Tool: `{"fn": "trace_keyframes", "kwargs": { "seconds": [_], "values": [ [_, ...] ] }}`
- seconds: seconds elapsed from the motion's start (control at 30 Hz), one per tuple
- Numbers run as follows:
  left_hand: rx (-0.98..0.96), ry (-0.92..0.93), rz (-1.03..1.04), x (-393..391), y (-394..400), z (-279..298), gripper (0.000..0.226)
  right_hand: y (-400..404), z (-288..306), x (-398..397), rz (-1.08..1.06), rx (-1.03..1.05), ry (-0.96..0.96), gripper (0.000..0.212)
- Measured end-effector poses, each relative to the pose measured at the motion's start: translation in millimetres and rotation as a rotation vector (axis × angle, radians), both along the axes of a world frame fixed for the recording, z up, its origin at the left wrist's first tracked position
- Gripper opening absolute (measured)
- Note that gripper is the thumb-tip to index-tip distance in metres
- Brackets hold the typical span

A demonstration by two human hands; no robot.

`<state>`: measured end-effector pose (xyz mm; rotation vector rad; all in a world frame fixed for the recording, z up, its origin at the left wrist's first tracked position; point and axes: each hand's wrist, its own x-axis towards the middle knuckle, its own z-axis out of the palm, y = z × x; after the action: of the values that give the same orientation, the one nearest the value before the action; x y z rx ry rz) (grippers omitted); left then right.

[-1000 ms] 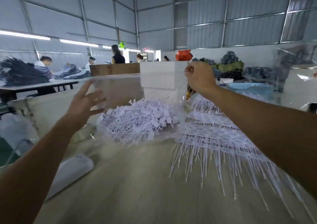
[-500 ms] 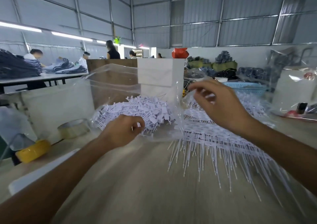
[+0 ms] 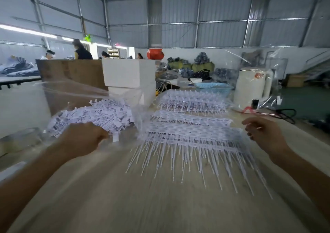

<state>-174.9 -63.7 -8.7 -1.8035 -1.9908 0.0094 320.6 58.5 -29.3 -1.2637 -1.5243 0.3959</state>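
Your left hand [image 3: 84,141] pinches a white tag [image 3: 115,138] at the six o'clock edge of the bagged tag pile [image 3: 100,113], while your right hand [image 3: 264,134], at three o'clock of the tag strips [image 3: 192,134], curls its fingers loosely, grip unclear.

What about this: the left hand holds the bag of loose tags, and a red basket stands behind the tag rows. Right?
Nearly. The head view shows a light blue basket, not red, behind the tag rows; the left hand holds the bag of loose tags.
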Motion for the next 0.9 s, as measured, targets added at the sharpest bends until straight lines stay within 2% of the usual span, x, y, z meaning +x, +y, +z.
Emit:
{"fn": "trace_keyframes", "kwargs": {
  "seconds": [0.07, 0.13, 0.2, 0.27, 0.3, 0.4, 0.5, 0.57, 0.63, 0.7, 0.8, 0.9],
  "values": [
    [0.385, 0.109, -0.123, 22, -5, 17, 0.032, 8, -8, 9, -0.022, -0.038, -0.102, 0.026],
    [0.806, 0.004, -0.412, 62, -15, 33, 0.028, 16, -13, 13, -0.049, -0.069, -0.223, 0.021],
    [0.973, -0.031, -0.679, 112, -19, 47, 0.022, 23, -12, 12, -0.037, -0.076, -0.272, 0.019],
    [0.924, -0.014, -0.827, 162, -4, 52, 0.020, 33, -6, 9, -0.036, -0.099, -0.361, 0.014],
    [0.845, -0.023, -0.831, 185, 11, 50, 0.020, 39, -3, 8, -0.037, -0.152, -0.420, 0.020],
    [0.479, -0.098, -0.592, 235, 69, 31, 0.023, 48, -1, 5, -0.010, -0.334, -0.478, 0.043],
    [0.165, -0.303, -0.338, 242, 125, -8, 0.041, 52, -8, 4, 0.031, -0.392, -0.379, 0.050],
    [0.031, -0.380, -0.204, 233, 147, -38, 0.052, 55, -13, 6, 0.062, -0.415, -0.339, 0.048],
    [-0.022, -0.448, -0.163, 222, 159, -63, 0.054, 58, -17, 7, 0.076, -0.426, -0.347, 0.038],
    [0.010, -0.501, -0.197, 216, 164, -72, 0.049, 61, -20, 9, 0.078, -0.430, -0.393, 0.024],
    [0.079, -0.593, -0.286, 216, 168, -66, 0.034, 64, -21, 13, 0.019, -0.351, -0.397, 0.032],
    [0.023, -0.721, -0.453, 216, 167, -62, 0.042, 62, -13, 15, 0.031, -0.276, -0.421, 0.020]
  ]
}}
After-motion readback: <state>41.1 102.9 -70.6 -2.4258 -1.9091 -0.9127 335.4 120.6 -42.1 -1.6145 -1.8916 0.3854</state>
